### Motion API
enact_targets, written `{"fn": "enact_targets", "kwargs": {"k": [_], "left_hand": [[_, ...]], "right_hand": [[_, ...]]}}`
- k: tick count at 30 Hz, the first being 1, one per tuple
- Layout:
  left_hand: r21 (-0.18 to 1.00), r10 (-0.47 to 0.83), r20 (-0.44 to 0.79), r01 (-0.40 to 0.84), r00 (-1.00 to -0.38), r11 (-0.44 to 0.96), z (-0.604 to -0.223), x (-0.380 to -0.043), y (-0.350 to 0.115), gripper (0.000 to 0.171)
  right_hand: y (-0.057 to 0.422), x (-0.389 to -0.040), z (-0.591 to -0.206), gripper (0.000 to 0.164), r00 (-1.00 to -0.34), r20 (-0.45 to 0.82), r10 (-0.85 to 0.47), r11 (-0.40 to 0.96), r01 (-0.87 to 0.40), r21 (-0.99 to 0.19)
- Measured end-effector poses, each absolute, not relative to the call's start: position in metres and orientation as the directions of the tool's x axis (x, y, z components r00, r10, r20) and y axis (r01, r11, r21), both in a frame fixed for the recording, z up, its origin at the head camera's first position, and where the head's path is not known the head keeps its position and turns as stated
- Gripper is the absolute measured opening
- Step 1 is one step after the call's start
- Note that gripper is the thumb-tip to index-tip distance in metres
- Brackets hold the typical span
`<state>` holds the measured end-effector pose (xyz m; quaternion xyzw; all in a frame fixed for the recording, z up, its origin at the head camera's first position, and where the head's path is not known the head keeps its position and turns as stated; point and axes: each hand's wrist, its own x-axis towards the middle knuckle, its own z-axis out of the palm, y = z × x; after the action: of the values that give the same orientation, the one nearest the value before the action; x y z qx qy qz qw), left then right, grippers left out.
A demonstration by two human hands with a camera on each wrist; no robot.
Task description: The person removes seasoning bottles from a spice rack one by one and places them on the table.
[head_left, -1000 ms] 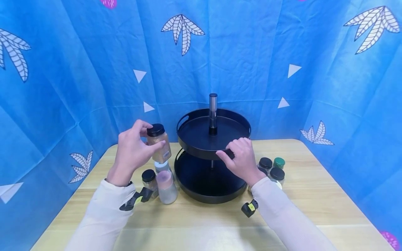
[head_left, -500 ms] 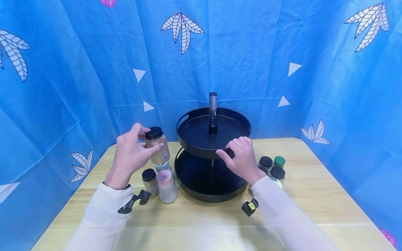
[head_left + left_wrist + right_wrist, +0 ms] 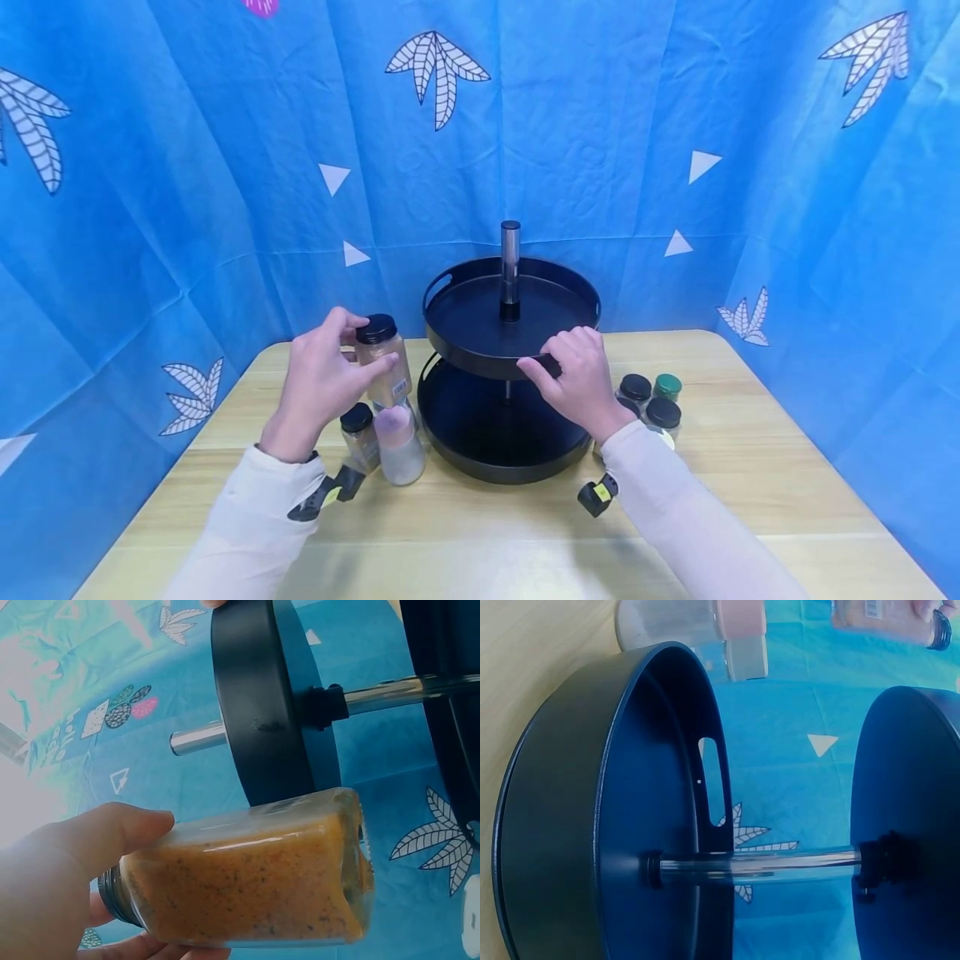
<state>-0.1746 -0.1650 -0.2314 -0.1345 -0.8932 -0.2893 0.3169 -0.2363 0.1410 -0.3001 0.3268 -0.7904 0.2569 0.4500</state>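
My left hand [image 3: 322, 375] grips a glass spice jar [image 3: 247, 877] with a black lid, held in the air left of the two-tier round tray stand [image 3: 487, 364]. Orange-brown seasoning with dark specks fills the jar. At the front right of the stand's upper tier, my right hand [image 3: 573, 375] grips the black rim, thumb toward the left. Both tiers look bare, joined by a chrome post [image 3: 802, 864]. Under the held jar stand a pink-topped bottle [image 3: 401, 454] and a black-lidded jar [image 3: 362, 437]; another bottle behind them is mostly hidden by the held jar.
Right of the stand is a group of jars, with a green-lidded jar [image 3: 667, 387] and a black-lidded jar [image 3: 663, 413] among them, partly behind my right wrist. The wooden table [image 3: 480, 542] meets a blue patterned cloth [image 3: 585, 150] at its back and sides.
My left hand has lowered the spice jar a little, shifting slightly left and then back right. It now covers the pale top of the bottle behind. My right hand keeps its hold on the rim.
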Motion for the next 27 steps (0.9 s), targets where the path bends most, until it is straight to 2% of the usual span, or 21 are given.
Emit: {"fn": "enact_targets", "kwargs": {"k": [7,27], "left_hand": [[0.432,0.073,0.661,0.458,-0.747,0.777,-0.237,-0.175,-0.163,0.046],[0.457,0.090,0.587,0.421,-0.805,0.784,-0.253,-0.172,-0.154,0.046]], "right_hand": [[0.142,-0.238,-0.302,0.062,-0.385,0.877,-0.288,0.654,-0.748,-0.114],[0.141,-0.237,-0.301,0.063,-0.375,0.882,-0.284,0.654,-0.749,-0.108]]}}
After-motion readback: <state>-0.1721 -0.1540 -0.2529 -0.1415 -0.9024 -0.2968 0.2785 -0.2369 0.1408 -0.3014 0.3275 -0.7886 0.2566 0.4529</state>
